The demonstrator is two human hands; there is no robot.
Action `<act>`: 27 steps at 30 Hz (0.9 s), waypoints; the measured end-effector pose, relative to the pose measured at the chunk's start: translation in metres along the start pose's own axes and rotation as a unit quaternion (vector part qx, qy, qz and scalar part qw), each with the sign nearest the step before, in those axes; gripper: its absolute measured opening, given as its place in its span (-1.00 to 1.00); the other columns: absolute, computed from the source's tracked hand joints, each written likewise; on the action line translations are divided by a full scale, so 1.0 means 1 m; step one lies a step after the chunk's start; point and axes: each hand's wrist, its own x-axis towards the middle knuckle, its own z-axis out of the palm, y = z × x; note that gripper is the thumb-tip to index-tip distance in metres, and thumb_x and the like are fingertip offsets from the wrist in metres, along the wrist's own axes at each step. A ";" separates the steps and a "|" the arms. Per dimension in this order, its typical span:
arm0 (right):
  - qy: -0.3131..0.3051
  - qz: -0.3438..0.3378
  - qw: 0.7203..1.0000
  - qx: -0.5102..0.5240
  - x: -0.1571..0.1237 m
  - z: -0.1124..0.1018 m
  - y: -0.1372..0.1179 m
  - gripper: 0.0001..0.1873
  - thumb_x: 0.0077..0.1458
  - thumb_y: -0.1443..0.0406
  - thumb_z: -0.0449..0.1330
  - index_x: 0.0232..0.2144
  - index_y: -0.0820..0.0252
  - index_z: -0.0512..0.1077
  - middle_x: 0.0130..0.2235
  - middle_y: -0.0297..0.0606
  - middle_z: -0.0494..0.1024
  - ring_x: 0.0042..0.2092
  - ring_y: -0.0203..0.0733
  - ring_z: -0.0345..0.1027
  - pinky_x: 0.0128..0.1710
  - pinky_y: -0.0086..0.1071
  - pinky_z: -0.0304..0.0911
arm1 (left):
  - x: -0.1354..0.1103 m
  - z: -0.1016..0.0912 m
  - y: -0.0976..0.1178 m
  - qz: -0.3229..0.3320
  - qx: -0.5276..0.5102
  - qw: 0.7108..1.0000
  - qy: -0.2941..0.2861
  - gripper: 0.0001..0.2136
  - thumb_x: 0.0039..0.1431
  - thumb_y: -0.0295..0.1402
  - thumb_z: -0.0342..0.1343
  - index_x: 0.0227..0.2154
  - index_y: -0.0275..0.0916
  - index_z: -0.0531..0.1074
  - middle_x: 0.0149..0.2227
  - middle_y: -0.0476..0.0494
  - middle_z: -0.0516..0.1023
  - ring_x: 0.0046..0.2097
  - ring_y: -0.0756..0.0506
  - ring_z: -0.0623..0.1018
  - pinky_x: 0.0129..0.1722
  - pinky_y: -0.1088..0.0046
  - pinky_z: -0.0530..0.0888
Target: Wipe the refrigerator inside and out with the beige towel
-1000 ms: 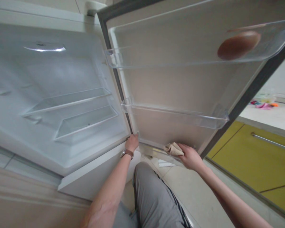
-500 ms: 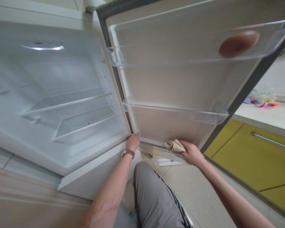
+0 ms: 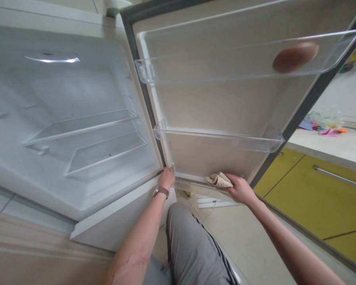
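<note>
While the right hand (image 3: 240, 190) clasps a bunched cloth (image 3: 219, 180) in bent fingers near the bottom of the open fridge door (image 3: 219, 105), the left hand (image 3: 166, 178) rests at the door's lower hinge-side corner, half curled, though whether it grips anything there I cannot tell

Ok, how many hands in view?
2: left hand at the lower hinge-side corner of the fridge door, right hand holding a cloth by the door's bottom edge.

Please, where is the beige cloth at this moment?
In the head view, the beige cloth is right of and below centre, held in the right hand, near the bottom of the open fridge door, below a clear shelf.
</note>
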 end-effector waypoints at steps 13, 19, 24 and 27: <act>0.006 -0.001 1.000 0.000 0.003 0.000 0.005 -0.62 0.07 0.33 0.10 -0.07 0.13 0.54 -0.02 -0.20 0.65 -0.05 -0.06 0.51 -0.12 -0.40 0.23 | 0.000 0.002 0.001 -0.008 -0.009 1.000 0.003 -0.51 0.56 -0.08 -0.22 0.03 -0.32 0.52 0.03 -0.52 0.64 0.13 -0.35 0.63 0.06 0.20 0.50; 0.011 -0.007 1.000 -0.001 0.004 -0.001 0.006 -0.66 0.10 0.32 0.09 -0.10 0.13 0.54 -0.06 -0.20 0.66 -0.10 -0.07 0.51 -0.17 -0.39 0.22 | 0.002 0.002 0.001 -0.010 -0.012 1.000 -0.004 -0.51 0.56 -0.08 -0.21 0.04 -0.33 0.51 0.02 -0.53 0.64 0.12 -0.35 0.64 0.06 0.21 0.51; 0.018 -0.018 1.000 0.000 0.005 -0.001 0.008 -0.70 0.09 0.33 0.11 -0.14 0.15 0.54 -0.08 -0.18 0.66 -0.13 -0.09 0.51 -0.18 -0.40 0.23 | 0.000 0.001 0.002 -0.004 -0.016 1.000 -0.002 -0.51 0.55 -0.10 -0.20 0.06 -0.37 0.51 0.04 -0.57 0.63 0.13 -0.38 0.63 0.06 0.19 0.50; 0.014 -0.013 1.000 -0.002 0.005 -0.001 0.010 -0.66 0.09 0.33 0.12 -0.09 0.14 0.54 -0.05 -0.18 0.66 -0.09 -0.07 0.52 -0.15 -0.40 0.24 | -0.001 0.001 0.003 -0.005 -0.015 1.000 0.001 -0.51 0.55 -0.10 -0.21 0.06 -0.37 0.51 0.04 -0.57 0.62 0.14 -0.37 0.62 0.07 0.19 0.50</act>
